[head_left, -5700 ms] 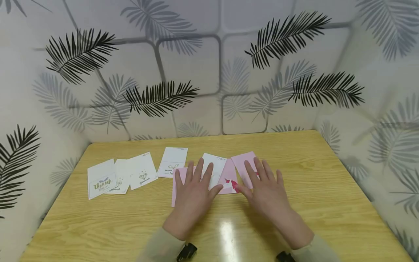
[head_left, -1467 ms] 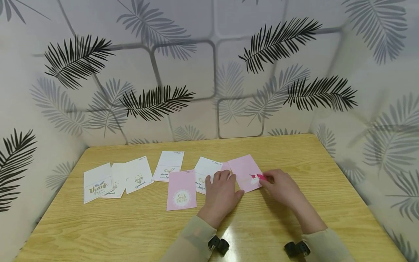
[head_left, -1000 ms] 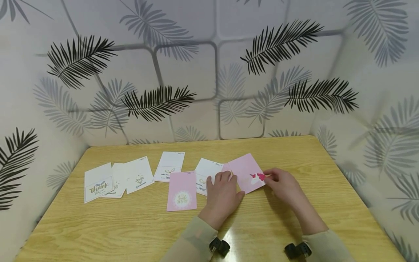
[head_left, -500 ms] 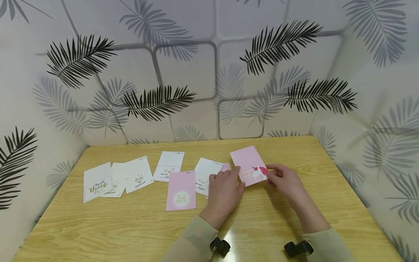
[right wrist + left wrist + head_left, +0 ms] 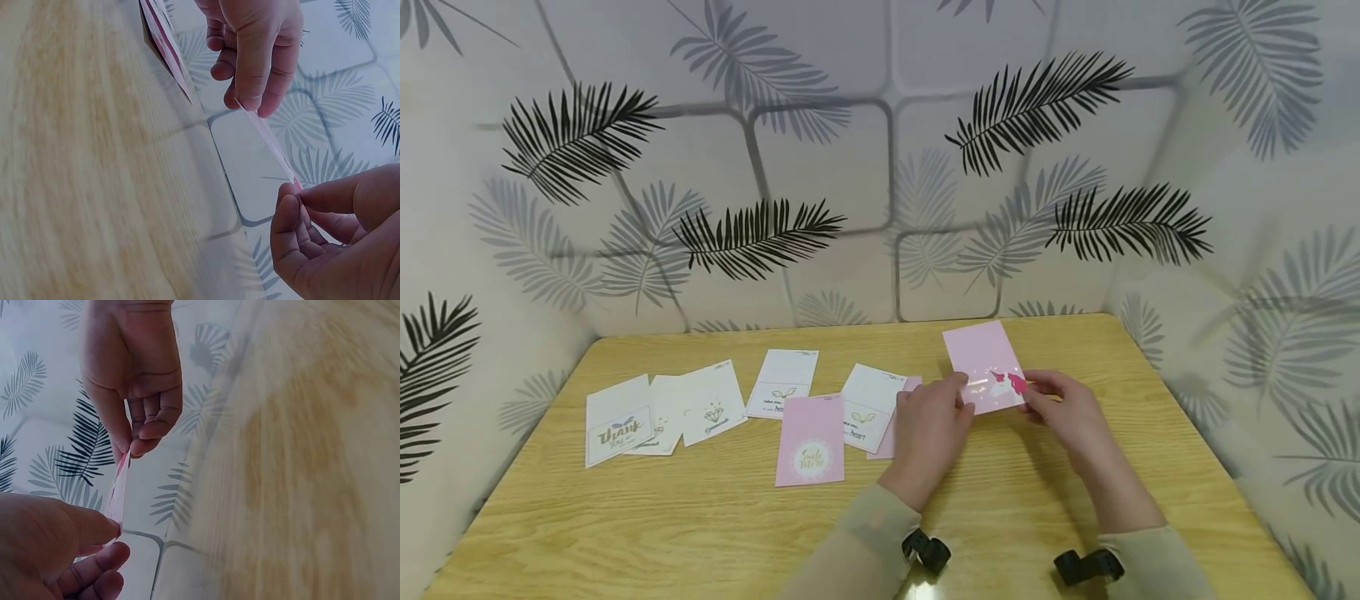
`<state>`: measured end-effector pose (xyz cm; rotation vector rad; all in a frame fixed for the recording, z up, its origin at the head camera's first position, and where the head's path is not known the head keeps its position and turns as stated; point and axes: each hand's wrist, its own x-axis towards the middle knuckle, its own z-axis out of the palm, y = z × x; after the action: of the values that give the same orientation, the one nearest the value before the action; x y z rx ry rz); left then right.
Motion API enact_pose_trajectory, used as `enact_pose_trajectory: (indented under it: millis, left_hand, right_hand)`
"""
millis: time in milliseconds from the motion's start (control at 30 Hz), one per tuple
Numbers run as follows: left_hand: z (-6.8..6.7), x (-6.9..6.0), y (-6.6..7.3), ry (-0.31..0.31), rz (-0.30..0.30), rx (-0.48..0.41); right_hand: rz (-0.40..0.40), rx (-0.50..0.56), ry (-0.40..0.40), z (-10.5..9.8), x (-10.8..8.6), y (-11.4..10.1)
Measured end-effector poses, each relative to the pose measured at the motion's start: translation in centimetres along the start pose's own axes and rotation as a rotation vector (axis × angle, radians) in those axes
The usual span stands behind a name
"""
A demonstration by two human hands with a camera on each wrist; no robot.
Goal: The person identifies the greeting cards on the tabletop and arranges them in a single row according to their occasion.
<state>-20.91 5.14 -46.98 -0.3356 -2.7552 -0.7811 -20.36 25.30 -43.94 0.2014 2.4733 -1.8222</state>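
A pink card with a unicorn print (image 5: 985, 350) is raised above the table, tilted, between both hands. At its lower left edge my left hand (image 5: 931, 427) pinches it between thumb and fingers. My right hand (image 5: 1067, 417) pinches its lower right edge. From the left wrist view the card (image 5: 117, 490) appears nearly edge-on, and the right wrist view also shows it as a thin strip (image 5: 273, 142). Just left of my left hand lies a white card with gold wings (image 5: 867, 396), overlapping another pink card (image 5: 882, 442) that the hand partly covers.
A pink "Smile More" card (image 5: 811, 425) lies left of centre, near a white winged card (image 5: 786, 367). Farther left are a "Thank you" card (image 5: 619, 417), a diamond card (image 5: 711, 400) and one partly covered between them. The wooden table (image 5: 662, 533) meets a leaf-patterned backdrop (image 5: 820, 292).
Earlier both hands lay spread over the cards. The right hand then pinched the unicorn card and drew it up and rightward off the pink card; the left hand has moved over and now pinches it too.
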Motion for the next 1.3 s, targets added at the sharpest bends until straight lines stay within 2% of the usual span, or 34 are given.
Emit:
enact_pose_trajectory:
  millis: [233, 400, 967, 1300]
  left_hand:
    - [0.7, 0.5, 1.1, -0.034, -0.026, -0.047]
    - [1.3, 0.8, 2.0, -0.056, -0.026, -0.041]
    - [3.1, 1.4, 3.8, -0.093, 0.027, 0.066]
    - [4.0, 1.3, 4.9, -0.066, 0.094, 0.138]
  right_hand:
    - [0.007, -0.024, 0.027, -1.2, 0.2, 0.3]
    - [0.013, -0.061, 0.054, -1.7, 0.4, 0.7]
    - [0.011, -0.155, 0.079, -4.4, 1.1, 2.2]
    - [0.020, -0.205, 0.099, -5.7, 1.6, 3.3]
